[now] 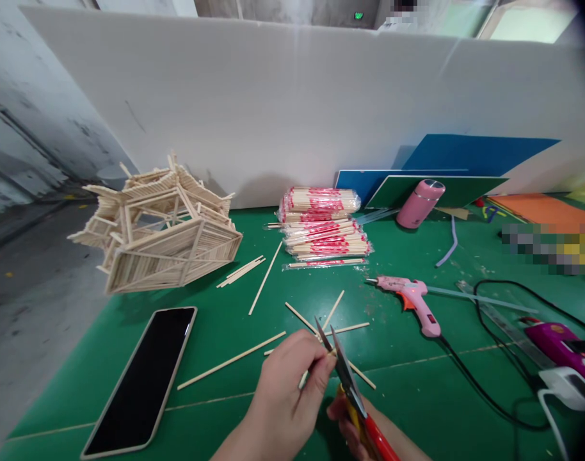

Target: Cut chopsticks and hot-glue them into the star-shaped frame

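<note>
My left hand (290,378) is closed in a pinch on a thin wooden stick, mostly hidden by the fingers; a short end shows at the fingertips. My right hand (350,422) grips scissors (349,372) with red and yellow handles. The scissor blades are slightly apart, right beside my left fingertips, near the stick's end. Beneath and beyond the hands, several loose wooden sticks (352,329) cross each other on the green tabletop (216,422). Another stick (230,360) lies to the left of my left hand.
A wooden stick model building (177,250) stands at left, behind a phone (141,384). Plastic-wrapped stick bundles (326,224) are stacked at the back. On the right are a pink glue gun (412,298) with its cord, a pink bottle (420,203) and a purple device (561,349).
</note>
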`<action>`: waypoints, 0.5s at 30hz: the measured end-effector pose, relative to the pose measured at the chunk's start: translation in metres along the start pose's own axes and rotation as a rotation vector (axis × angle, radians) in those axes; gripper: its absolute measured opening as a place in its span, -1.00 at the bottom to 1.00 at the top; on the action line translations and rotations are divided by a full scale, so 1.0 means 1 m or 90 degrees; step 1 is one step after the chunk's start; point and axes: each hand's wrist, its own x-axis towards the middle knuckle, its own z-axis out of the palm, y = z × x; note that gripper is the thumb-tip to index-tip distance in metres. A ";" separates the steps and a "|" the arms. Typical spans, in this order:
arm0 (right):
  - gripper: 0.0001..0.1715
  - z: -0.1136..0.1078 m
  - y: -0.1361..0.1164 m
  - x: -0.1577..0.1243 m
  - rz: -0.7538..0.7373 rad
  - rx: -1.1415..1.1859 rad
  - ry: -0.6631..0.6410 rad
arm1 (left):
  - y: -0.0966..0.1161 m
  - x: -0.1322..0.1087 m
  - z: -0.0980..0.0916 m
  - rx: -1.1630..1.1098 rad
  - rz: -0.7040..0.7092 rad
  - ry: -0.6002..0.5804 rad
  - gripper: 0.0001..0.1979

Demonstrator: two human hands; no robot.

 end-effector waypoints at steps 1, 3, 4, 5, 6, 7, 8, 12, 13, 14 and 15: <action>-0.52 0.000 0.000 0.000 0.000 0.002 0.006 | 0.000 0.000 0.000 0.004 0.006 -0.001 -0.81; -0.50 -0.001 0.000 0.001 -0.001 0.002 0.010 | 0.000 0.000 0.000 0.009 0.007 -0.007 -0.80; -0.50 -0.001 0.000 0.001 -0.001 0.001 0.009 | 0.001 0.000 -0.001 0.010 0.007 -0.010 -0.80; -0.50 -0.002 0.000 0.002 -0.002 -0.002 0.005 | 0.000 0.001 -0.001 0.011 0.005 -0.012 -0.80; -0.51 -0.002 0.000 0.003 0.000 -0.004 0.001 | 0.000 0.001 -0.001 0.011 0.002 -0.012 -0.80; -0.52 -0.003 0.001 0.004 0.003 -0.002 -0.001 | 0.000 0.001 0.000 0.011 0.000 -0.012 -0.80; -0.53 -0.003 0.002 0.006 0.009 0.003 -0.002 | 0.000 0.001 0.000 0.012 -0.001 -0.010 -0.80; -0.54 -0.002 0.006 0.010 0.036 0.023 0.001 | -0.002 0.002 0.002 0.017 0.001 -0.005 -0.81; -0.55 -0.002 0.006 0.010 0.037 0.021 0.002 | -0.003 0.002 0.002 0.019 0.004 -0.007 -0.80; -0.55 -0.002 0.006 0.010 0.039 0.019 0.003 | -0.003 0.002 0.003 0.022 0.006 -0.010 -0.80; -0.55 -0.002 0.006 0.010 0.041 0.019 0.004 | -0.003 0.001 0.003 0.025 0.007 -0.013 -0.80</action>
